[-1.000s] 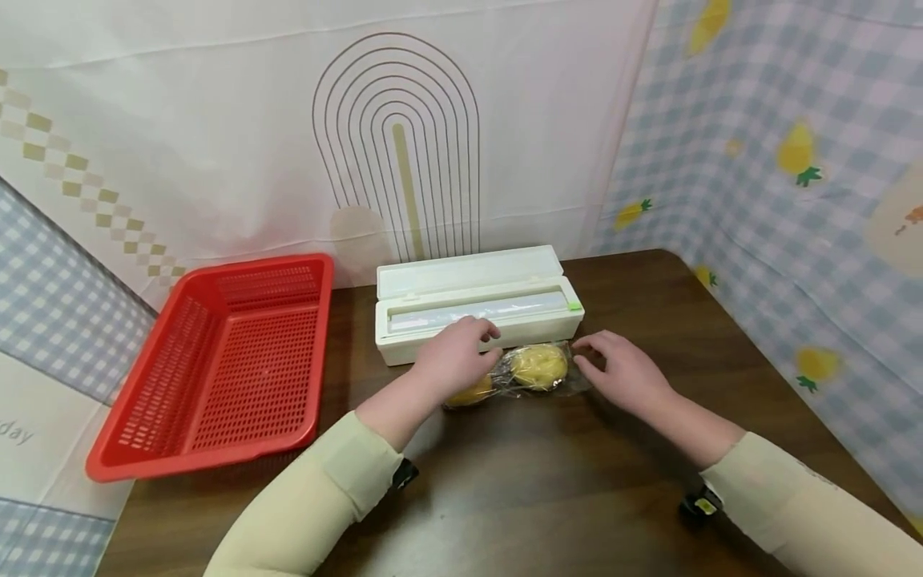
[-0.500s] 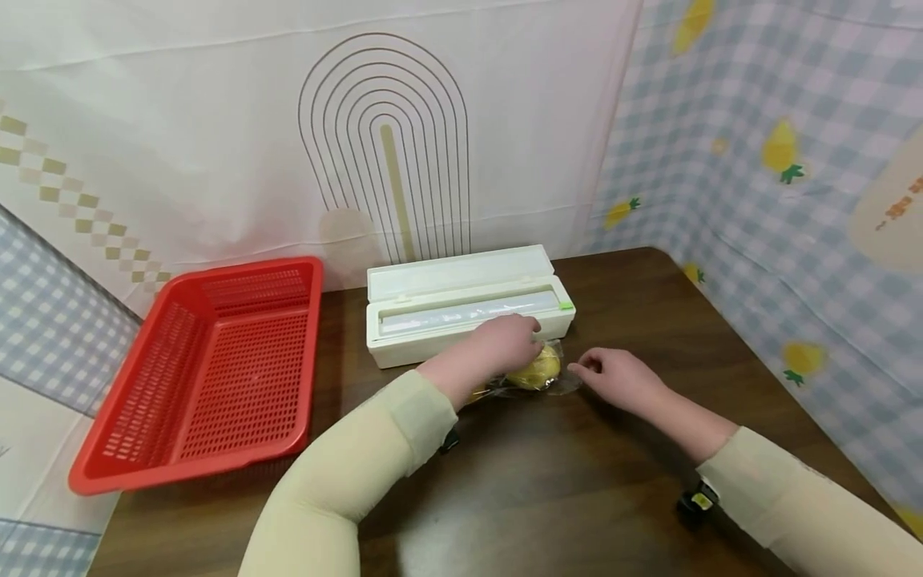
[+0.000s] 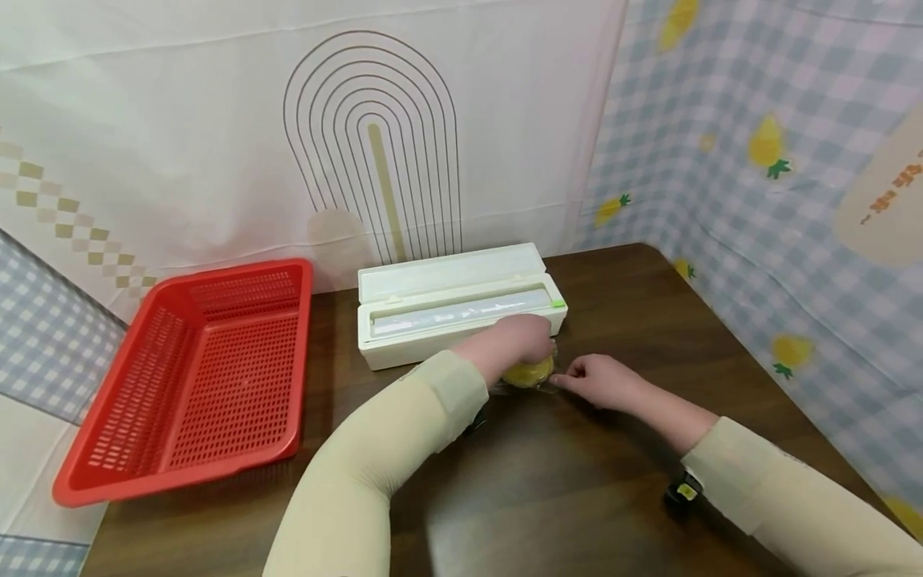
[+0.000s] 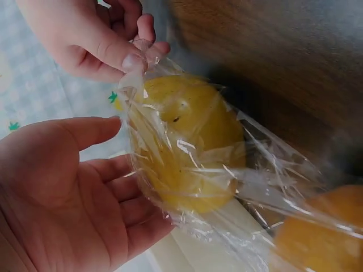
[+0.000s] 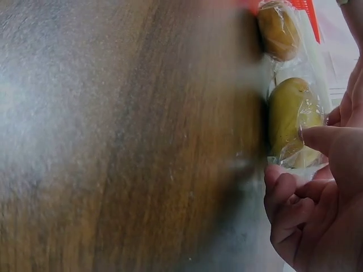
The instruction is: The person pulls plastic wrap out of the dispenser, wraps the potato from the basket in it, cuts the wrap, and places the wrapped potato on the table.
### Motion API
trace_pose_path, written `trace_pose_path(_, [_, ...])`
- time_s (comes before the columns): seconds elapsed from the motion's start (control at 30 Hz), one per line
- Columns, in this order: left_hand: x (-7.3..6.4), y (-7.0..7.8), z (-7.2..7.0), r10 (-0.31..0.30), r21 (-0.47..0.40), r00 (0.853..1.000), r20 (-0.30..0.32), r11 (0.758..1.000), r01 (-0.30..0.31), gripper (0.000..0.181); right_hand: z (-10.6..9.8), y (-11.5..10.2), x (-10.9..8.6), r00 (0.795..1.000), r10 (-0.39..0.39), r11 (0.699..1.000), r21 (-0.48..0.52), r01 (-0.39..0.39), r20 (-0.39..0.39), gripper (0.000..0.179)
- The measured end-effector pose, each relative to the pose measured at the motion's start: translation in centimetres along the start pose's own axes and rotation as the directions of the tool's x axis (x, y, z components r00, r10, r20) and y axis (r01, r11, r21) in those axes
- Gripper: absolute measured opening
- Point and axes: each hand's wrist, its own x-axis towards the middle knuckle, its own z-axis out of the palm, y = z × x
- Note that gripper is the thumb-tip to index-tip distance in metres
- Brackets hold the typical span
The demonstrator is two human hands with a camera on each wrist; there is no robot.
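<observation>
A yellow fruit, mango-like in shape (image 3: 529, 373), lies inside clear cling film (image 4: 255, 164) on the table. In the left wrist view an orange-yellow fruit (image 4: 326, 229) sits beside it under the same film. My left hand (image 3: 530, 336) reaches over the yellow fruit and partly hides it in the head view; its fingers stretch out against the wrapped fruit's side, thumb extended. At the film's right end, my right hand (image 3: 602, 381) pinches the loose edge between thumb and curled fingers (image 4: 127, 56).
Directly behind the hands stands a white cling film box (image 3: 461, 308), its lid raised and a roll inside. A red plastic basket (image 3: 303, 361) is at the left of the brown table (image 3: 505, 497). Patterned cloth (image 3: 505, 120) hangs behind and at the right.
My left hand has moved right, from between the two fruits to over the yellow one. My right hand has closed its fingers on the film's end. The head view has shifted slightly right.
</observation>
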Motion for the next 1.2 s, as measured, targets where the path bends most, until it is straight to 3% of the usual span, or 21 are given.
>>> trace_pose_path(0.23, [1.2, 0.5, 0.1, 0.084, 0.026, 0.992, 0.099, 0.996, -0.087, 0.026, 0.4, 0.0, 0.1, 0.999, -0.033, 0.998, 0.046, 0.032, 0.018, 0.033])
trace_pose_path(0.4, [1.9, 0.4, 0.4, 0.073, 0.025, 0.991, 0.108, 0.997, -0.076, 0.037, 0.4, 0.1, 0.2, 0.998, -0.062, 0.996, 0.059, 0.061, 0.022, 0.025])
trace_pose_path(0.53, [2.2, 0.4, 0.5, 0.081, 0.028, 0.993, 0.085, 0.996, -0.084, 0.028, 0.4, 0.2, 0.2, 0.997, -0.08, 0.995, 0.054, 0.079, 0.02, 0.019])
trace_pose_path(0.67, [2.2, 0.5, 0.5, 0.077, 0.034, 0.996, 0.052, 0.996, -0.078, 0.017, 0.3, 0.2, 0.1, 0.994, -0.103, 0.994, 0.019, 0.103, -0.033, 0.014])
trace_pose_path(0.8, [2.1, 0.6, 0.5, 0.073, 0.081, 0.997, 0.011, 0.994, -0.073, 0.018, 0.0, 0.0, -0.1, 0.99, -0.116, 0.993, -0.016, 0.115, -0.084, 0.014])
trace_pose_path(0.97, [2.0, 0.4, 0.6, 0.071, 0.098, 0.996, -0.05, 0.993, -0.066, 0.021, -0.2, -0.1, -0.3, 0.99, -0.111, 0.994, -0.007, 0.11, -0.09, 0.015])
trace_pose_path(1.2, [1.7, 0.5, 0.9, 0.131, 0.103, 0.986, -0.106, 0.987, -0.121, 0.023, -0.3, -0.1, -0.3, 0.99, -0.108, 0.994, 0.004, 0.108, -0.093, 0.015])
